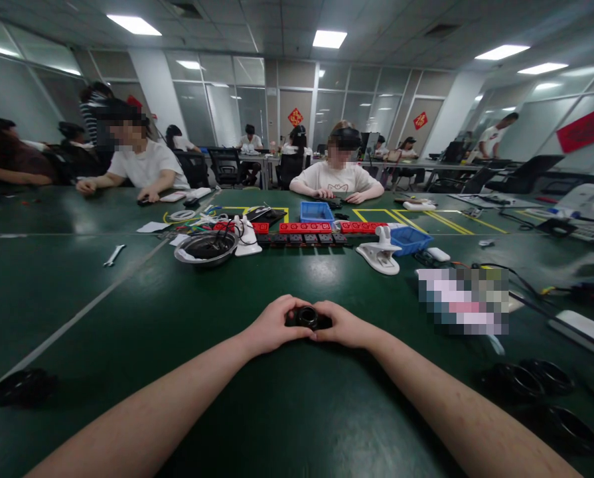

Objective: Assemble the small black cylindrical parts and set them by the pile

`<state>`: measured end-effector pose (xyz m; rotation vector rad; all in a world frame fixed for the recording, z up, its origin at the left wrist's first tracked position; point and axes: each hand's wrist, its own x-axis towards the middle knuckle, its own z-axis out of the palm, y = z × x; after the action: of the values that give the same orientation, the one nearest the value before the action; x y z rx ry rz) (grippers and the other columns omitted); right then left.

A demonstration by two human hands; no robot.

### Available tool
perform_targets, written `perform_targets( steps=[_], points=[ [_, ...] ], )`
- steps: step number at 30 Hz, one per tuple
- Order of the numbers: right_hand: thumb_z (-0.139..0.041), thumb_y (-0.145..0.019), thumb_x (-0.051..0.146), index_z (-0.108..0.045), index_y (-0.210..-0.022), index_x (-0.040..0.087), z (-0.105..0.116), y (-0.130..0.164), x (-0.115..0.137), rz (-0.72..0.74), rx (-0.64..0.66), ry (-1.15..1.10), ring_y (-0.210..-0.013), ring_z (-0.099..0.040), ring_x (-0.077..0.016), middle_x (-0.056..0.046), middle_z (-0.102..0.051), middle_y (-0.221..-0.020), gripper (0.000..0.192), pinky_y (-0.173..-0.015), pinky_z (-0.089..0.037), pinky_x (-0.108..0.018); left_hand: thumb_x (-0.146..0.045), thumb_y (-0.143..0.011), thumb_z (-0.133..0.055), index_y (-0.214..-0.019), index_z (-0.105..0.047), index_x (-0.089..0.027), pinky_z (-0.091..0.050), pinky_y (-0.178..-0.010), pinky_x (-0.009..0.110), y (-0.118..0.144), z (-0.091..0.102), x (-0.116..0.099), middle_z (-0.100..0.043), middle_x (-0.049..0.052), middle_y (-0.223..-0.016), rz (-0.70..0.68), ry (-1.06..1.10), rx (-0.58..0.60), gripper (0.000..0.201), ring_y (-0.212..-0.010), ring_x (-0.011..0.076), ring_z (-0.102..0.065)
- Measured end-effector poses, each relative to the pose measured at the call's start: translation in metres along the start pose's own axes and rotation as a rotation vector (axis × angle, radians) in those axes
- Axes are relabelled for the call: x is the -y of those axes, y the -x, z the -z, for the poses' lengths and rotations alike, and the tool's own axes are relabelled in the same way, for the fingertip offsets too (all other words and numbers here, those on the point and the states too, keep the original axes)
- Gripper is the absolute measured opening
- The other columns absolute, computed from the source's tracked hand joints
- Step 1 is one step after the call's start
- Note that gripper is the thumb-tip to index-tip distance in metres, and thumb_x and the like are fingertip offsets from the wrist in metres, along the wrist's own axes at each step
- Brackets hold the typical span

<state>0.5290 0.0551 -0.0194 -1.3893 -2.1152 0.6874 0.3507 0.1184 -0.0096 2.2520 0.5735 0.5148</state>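
Head view: holding a black ring-shaped part (307,318) between left hand (275,325) and right hand (340,325), both together and curled around its sides, thumb tips close to each other. Held low over the near middle of the green worktop (202,318); cannot tell whether resting on it. Off at lower right, three black rings (523,383); at far left, a dark bundle (24,388). Past the hands, a metal bowl (204,263) with dark contents, red strips (304,228) in a row, a white clip (379,257) and a blue bin (316,212). Left of the bowl, a wrench (113,256). Across the worktop, a seated person (336,178) in a white top.
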Motion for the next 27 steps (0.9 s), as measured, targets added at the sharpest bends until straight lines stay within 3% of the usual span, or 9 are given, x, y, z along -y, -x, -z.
perform_targets(
  steps=[6, 13, 20, 27],
  points=[
    [-0.063, -0.065, 0.029, -0.057, -0.086, 0.015, 0.001, 0.000, -0.002, -0.011, 0.012, -0.010, -0.072, -0.050, -0.0148, -0.001, -0.055, -0.078, 0.026, -0.063, -0.038, -0.024, -0.039, -0.065, -0.061, -0.097, -0.054, -0.021, -0.039, -0.058, 0.023, 0.000, 0.001, -0.006, -0.048, 0.002, -0.092, 0.002, 0.015, 0.016, 0.037, -0.075, 0.0149, -0.046],
    [-0.059, -0.068, 0.021, -0.056, -0.092, 0.014, 0.008, 0.000, 0.003, 0.005, 0.099, -0.174, -0.077, -0.051, -0.0148, -0.001, -0.057, -0.083, 0.025, -0.071, -0.039, -0.026, -0.034, -0.066, -0.062, -0.104, -0.050, -0.022, -0.038, -0.061, 0.024, 0.000, -0.002, 0.000, -0.047, 0.001, -0.084, 0.002, -0.008, 0.001, 0.042, -0.070, 0.0138, -0.045],
    [-0.060, -0.065, 0.021, -0.056, -0.090, 0.013, 0.007, -0.002, 0.003, -0.079, 0.112, -0.271, -0.072, -0.050, -0.0137, 0.000, -0.055, -0.079, 0.026, -0.066, -0.039, -0.025, -0.035, -0.066, -0.062, -0.102, -0.052, -0.023, -0.035, -0.057, 0.023, 0.000, 0.000, 0.002, -0.046, 0.000, -0.080, -0.015, -0.031, 0.007, 0.039, -0.066, 0.0125, -0.043],
    [-0.068, -0.055, 0.032, -0.049, -0.074, 0.015, -0.004, -0.003, -0.001, -0.191, -0.004, -0.168, -0.061, -0.044, -0.0108, 0.004, -0.048, -0.066, 0.032, -0.052, -0.033, -0.020, -0.039, -0.057, -0.068, -0.092, -0.056, -0.019, -0.035, -0.053, 0.021, 0.001, -0.007, -0.001, -0.047, -0.001, -0.075, 0.028, -0.031, -0.070, 0.042, -0.062, 0.0117, -0.042]
  ],
)
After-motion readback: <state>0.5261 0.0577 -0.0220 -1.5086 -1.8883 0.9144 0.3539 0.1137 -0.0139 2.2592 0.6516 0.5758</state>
